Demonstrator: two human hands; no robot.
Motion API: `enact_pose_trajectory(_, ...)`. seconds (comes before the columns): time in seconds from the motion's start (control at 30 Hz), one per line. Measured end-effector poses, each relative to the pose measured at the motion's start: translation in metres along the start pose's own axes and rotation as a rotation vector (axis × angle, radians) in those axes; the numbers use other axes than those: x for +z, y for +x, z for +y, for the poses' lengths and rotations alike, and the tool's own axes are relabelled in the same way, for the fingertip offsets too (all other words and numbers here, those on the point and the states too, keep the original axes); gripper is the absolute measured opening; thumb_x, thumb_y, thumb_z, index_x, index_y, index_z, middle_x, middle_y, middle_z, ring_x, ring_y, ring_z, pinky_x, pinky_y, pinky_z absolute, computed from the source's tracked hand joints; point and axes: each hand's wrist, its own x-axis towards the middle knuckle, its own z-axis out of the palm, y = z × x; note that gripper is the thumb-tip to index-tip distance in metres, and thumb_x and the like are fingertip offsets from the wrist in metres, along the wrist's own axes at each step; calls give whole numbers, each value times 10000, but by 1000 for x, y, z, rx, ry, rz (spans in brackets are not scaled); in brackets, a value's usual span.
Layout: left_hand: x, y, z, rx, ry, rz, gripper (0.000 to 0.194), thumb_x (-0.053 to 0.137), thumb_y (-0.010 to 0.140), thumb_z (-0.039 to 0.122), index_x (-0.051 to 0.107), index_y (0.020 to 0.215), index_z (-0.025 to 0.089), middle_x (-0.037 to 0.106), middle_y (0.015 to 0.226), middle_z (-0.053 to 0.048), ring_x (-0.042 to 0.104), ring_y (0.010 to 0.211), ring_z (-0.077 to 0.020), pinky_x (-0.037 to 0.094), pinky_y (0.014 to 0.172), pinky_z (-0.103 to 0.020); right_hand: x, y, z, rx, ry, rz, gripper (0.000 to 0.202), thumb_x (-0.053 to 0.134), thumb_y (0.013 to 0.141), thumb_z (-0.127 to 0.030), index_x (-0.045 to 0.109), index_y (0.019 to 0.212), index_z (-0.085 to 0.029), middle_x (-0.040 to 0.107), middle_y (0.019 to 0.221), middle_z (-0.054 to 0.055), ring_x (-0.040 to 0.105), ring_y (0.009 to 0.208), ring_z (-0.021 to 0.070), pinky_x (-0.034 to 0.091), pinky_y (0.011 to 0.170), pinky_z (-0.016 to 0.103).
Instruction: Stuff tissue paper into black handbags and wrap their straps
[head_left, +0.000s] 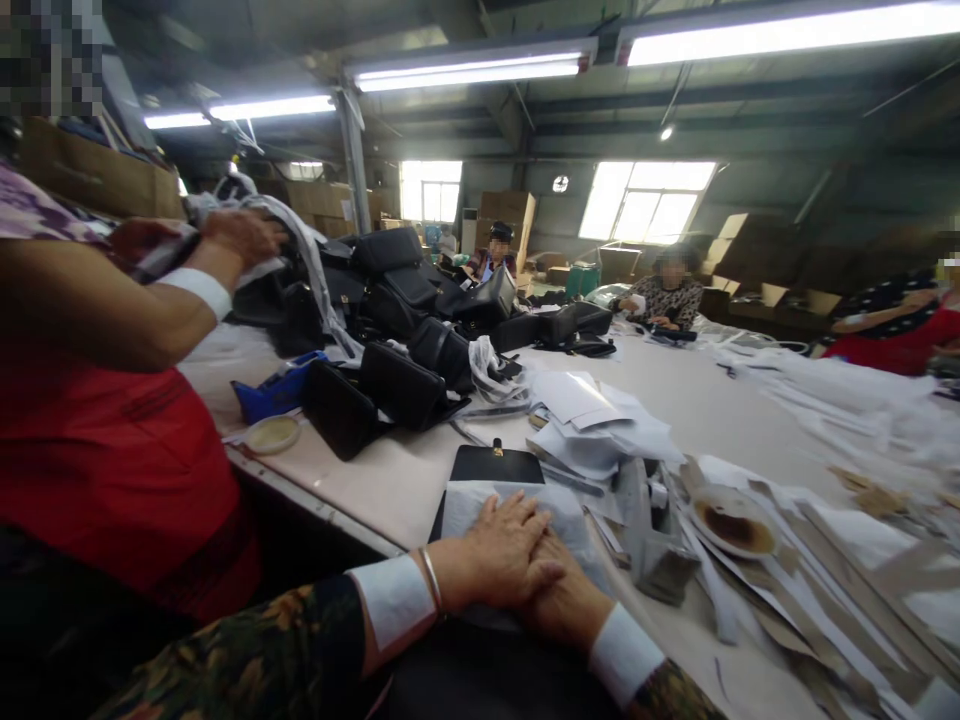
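Note:
My left hand (pixel 501 548) lies palm down across my right hand (pixel 564 590), its fingers stretched out. Most of the right hand's fingers are hidden beneath it. Both rest on a white paper sheet (pixel 461 505), which covers much of a black bag (pixel 480 465) at the table's near edge. The bag's far end sticks out past the paper and carries a small metal clasp (pixel 498 450). A dark surface (pixel 480 675) shows below my wrists; I cannot make out whether it belongs to the bag. White bands wrap both my wrists.
Black bags (pixel 401 385) are heaped at the back left, beside a blue tape dispenser (pixel 274 388). Right of my hands are paper sheets (pixel 577 400), a grey holder (pixel 652 540), a dish of brown liquid (pixel 735 522) and strips. A co-worker in a red apron (pixel 150 480) stands close at left.

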Motion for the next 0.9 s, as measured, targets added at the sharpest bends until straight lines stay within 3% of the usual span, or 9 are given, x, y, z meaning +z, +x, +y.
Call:
enact_pose_trajectory(0.13, -5, -20, -9, 49, 5, 19, 976, 453, 885, 740, 159, 1609, 155, 182, 1659, -241, 80, 1539, -435, 121, 1183, -717, -12, -1, 3, -29, 86, -41, 764, 602, 888, -450, 366, 1567, -191, 359, 1611, 121, 333, 1479, 367, 291, 1220, 534)
enact_pose_trajectory(0.27, -4, -31, -21, 148, 92, 1, 1119, 571, 801, 774, 82, 1618, 186, 136, 1660, -264, 101, 1528, -467, 130, 1164, -732, -25, -21, 5, 164, 40, -37, 666, 575, 933, -418, 425, 1534, -175, 414, 1577, 132, 335, 1483, 349, 231, 1227, 593)
enact_pose_trajectory(0.37, -7, -33, -31, 224, 151, -36, 1114, 612, 774, 767, 134, 1613, 210, 181, 1653, -262, 133, 1520, -476, 140, 1150, -743, -25, -46, 3, 247, 7, -96, 751, 604, 912, -488, 404, 1539, -125, 351, 1602, 152, 255, 1508, 393, 245, 1204, 639)
enact_pose_trajectory(0.47, -15, -33, -37, 288, 176, -67, 1047, 618, 776, 759, 224, 1599, 245, 225, 1640, -264, 179, 1506, -489, 142, 1129, -766, -26, -70, 0, 225, 26, -117, 777, 619, 905, -519, 376, 1557, -171, 328, 1616, 123, 250, 1510, 393, 252, 1198, 642)
enact_pose_trajectory(0.6, -24, -32, -41, 328, 175, -114, 988, 636, 779, 737, 307, 1577, 256, 197, 1647, -264, 194, 1498, -503, 142, 1107, -786, -45, -87, -1, 209, 73, -82, 524, 558, 964, -459, 555, 1445, -250, 516, 1513, 93, 427, 1428, 362, 299, 1168, 638)
enact_pose_trajectory(0.7, -24, -31, -42, 312, 170, -126, 1006, 673, 758, 723, 309, 1577, 266, 172, 1657, -250, 181, 1495, -517, 151, 1093, -800, -65, -79, 1, 236, 74, 79, 392, 529, 986, -392, 665, 1309, -216, 637, 1383, 122, 538, 1335, 332, 357, 1143, 589)
enact_pose_trajectory(0.8, -20, -32, -40, 301, 172, -105, 1004, 684, 758, 711, 309, 1576, 265, 172, 1659, -246, 182, 1494, -520, 151, 1092, -804, -75, -55, 0, 217, 62, 247, 390, 520, 991, -371, 661, 1296, -173, 633, 1379, 142, 529, 1336, 316, 382, 1142, 537)
enact_pose_trajectory(0.9, -17, -37, -37, 310, 176, -75, 987, 686, 761, 702, 340, 1560, 238, 173, 1656, -253, 186, 1494, -516, 147, 1108, -795, -66, -26, -3, 173, 81, 220, 423, 514, 994, -357, 612, 1360, -168, 588, 1435, 139, 506, 1356, 297, 379, 1156, 508)
